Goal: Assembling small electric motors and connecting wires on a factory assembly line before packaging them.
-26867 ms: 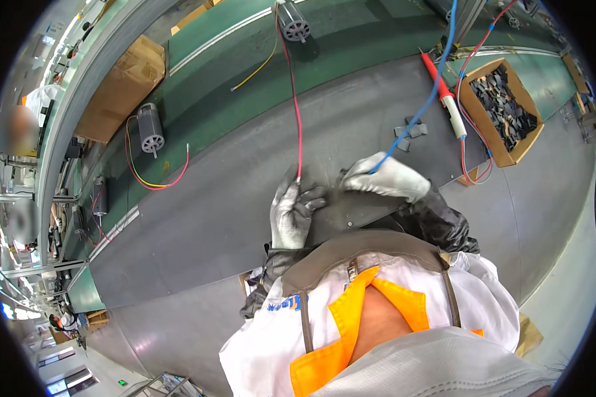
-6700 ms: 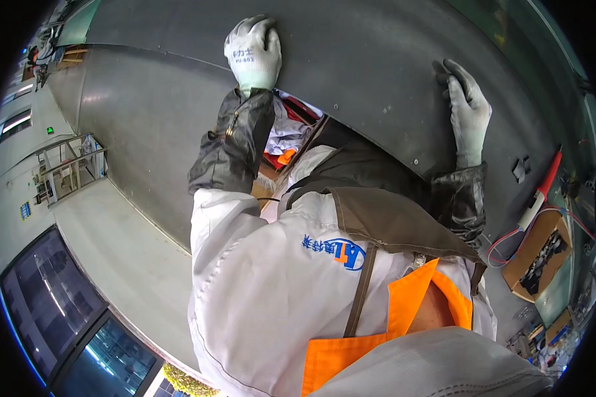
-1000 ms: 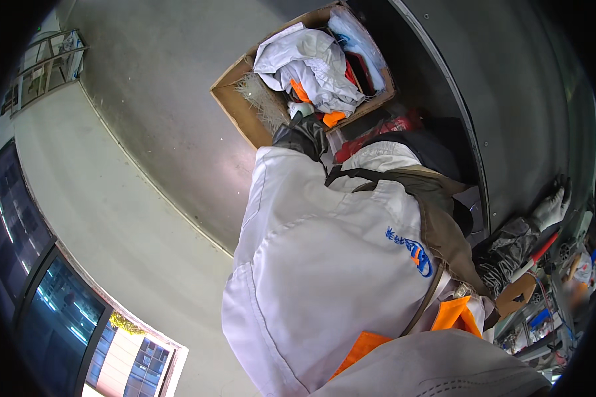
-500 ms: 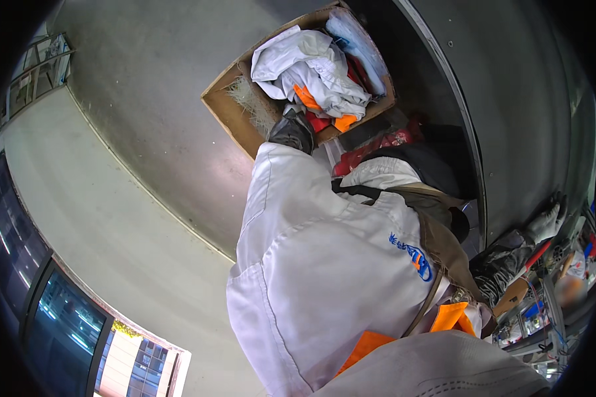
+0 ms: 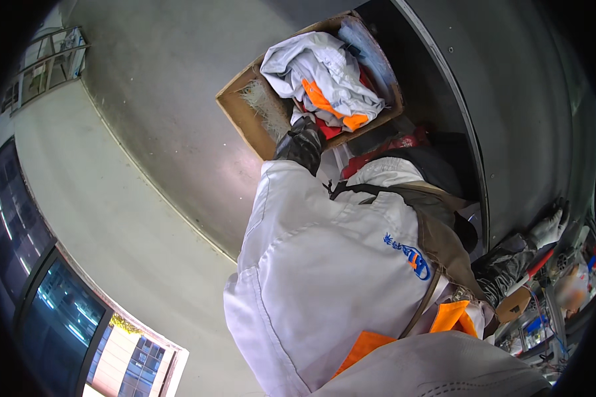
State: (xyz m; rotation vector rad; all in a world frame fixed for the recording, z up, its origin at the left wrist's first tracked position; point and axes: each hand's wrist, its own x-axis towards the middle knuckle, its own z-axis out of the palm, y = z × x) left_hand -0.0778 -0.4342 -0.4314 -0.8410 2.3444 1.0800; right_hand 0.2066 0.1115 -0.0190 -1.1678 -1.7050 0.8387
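A cardboard box [image 5: 240, 114] stands at the top middle, holding a crumpled white garment [image 5: 311, 63] with orange trim [image 5: 319, 96]. My left hand [image 5: 298, 119] reaches over the box's near side, next to the garment. A shiny black sleeve cover [image 5: 300, 145] wraps that forearm, and the fingers are mostly hidden. Off at the right, my right hand [image 5: 548, 229], in a pale glove, rests against a dark grey panel [image 5: 523, 132]. Its fingers are stretched out, and it holds nothing that I can see.
Pale strands [image 5: 265, 106] lie in the box's left part, with clear bluish plastic [image 5: 366, 56] at its far right. Red wrapped material [image 5: 387, 147] lies below the box. A metal-edged frame [image 5: 453, 86] curves past on the right. Cluttered equipment [image 5: 543, 324] fills the lower right.
The box and garment appear a little further right and lower in view. More orange trim shows. My left hand stays at the box's near side; my right hand stays on the panel.
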